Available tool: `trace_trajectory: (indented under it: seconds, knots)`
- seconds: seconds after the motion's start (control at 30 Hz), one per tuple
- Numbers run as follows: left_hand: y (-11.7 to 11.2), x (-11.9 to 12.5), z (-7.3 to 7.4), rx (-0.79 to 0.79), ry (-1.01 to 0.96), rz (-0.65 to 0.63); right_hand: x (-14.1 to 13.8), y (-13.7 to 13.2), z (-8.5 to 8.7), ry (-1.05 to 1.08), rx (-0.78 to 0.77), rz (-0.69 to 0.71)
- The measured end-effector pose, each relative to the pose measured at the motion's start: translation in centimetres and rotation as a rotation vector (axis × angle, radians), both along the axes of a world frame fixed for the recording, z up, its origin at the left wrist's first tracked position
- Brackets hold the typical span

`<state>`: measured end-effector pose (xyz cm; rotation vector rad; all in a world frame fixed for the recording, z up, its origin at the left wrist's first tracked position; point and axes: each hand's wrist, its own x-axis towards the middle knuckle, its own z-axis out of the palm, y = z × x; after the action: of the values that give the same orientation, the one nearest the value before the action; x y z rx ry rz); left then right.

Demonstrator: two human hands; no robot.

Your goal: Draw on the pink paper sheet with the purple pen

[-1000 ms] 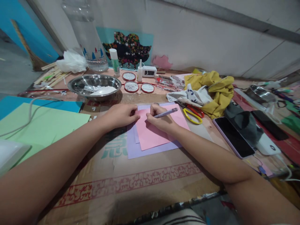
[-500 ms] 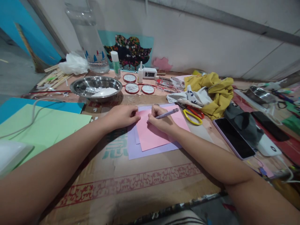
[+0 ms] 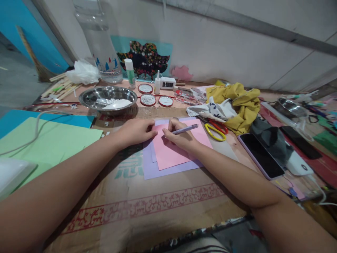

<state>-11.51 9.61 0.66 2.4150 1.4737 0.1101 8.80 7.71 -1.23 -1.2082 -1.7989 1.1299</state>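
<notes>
A sheet of pink paper (image 3: 172, 153) lies on top of purple sheets (image 3: 158, 174) in front of me. My right hand (image 3: 181, 135) grips a purple pen (image 3: 185, 129) in a writing hold, its tip down near the upper left part of the pink paper. At the left edges of the sheets, my left hand (image 3: 135, 133) is closed, with thumb and curled fingers holding the pink paper down. The fingertips of that hand are partly hidden. Yellow-and-red-handled scissors (image 3: 216, 133) lie just right of the sheets.
Cardboard (image 3: 105, 196) covers the table. Behind the sheets stand a steel bowl (image 3: 88, 100), small dishes of white beads (image 3: 147, 99), a glue stick (image 3: 130, 73) and a tall bottle (image 3: 105, 52). Green paper (image 3: 52, 137) is left; yellow cloth (image 3: 242, 105) and a phone (image 3: 263, 154) are right.
My right hand has shifted slightly left with the pen, whose tip is a little farther left on the pink paper. The left hand stays in place.
</notes>
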Motion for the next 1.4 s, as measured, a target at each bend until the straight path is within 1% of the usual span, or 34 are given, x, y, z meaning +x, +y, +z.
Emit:
trace_trajectory:
  seconds: [0.3, 0.47, 0.67, 0.8, 0.97, 1.07, 1.13, 1.2, 1.27, 1.33, 1.4]
  knots:
    - [-0.1, -0.1, 0.1, 0.021, 0.014, -0.017, 0.1, 0.1, 0.2, -0.049, 0.015, -0.003]
    - [0.0, -0.1, 0.1, 0.033, 0.031, -0.018, 0.1, 0.1, 0.1, -0.039, -0.027, 0.014]
    - [-0.1, -0.1, 0.2, 0.027, 0.034, -0.013, 0.2, 0.4, 0.0, -0.106, 0.043, -0.002]
    - [-0.2, 0.0, 0.3, 0.016, 0.026, -0.009, 0.3, 0.6, 0.0, -0.151, 0.058, 0.012]
    - [-0.2, 0.0, 0.3, 0.005, 0.028, -0.009, 0.4, 0.7, 0.0, -0.116, 0.003, 0.043]
    - [-0.2, 0.0, 0.2, 0.010, 0.031, -0.006, 0.4, 0.6, 0.0, -0.128, 0.034, 0.044]
    - [-0.2, 0.0, 0.2, 0.012, 0.033, -0.007, 0.5, 0.6, 0.1, -0.118, 0.041, 0.019]
    - [-0.2, 0.0, 0.3, 0.011, 0.030, -0.016, 0.8, 0.7, 0.4, -0.062, 0.005, -0.016]
    - [-0.1, -0.1, 0.6, -0.003, 0.021, -0.026, 1.4, 0.9, 1.2, 0.042, -0.021, -0.033]
    - [-0.1, -0.3, 1.0, -0.042, 0.006, -0.042, 2.3, 1.3, 2.3, 0.141, 0.014, -0.024]
    - [0.1, -0.8, 1.3, -0.086, 0.002, -0.067, 3.3, 1.6, 3.8, 0.192, 0.069, -0.017]
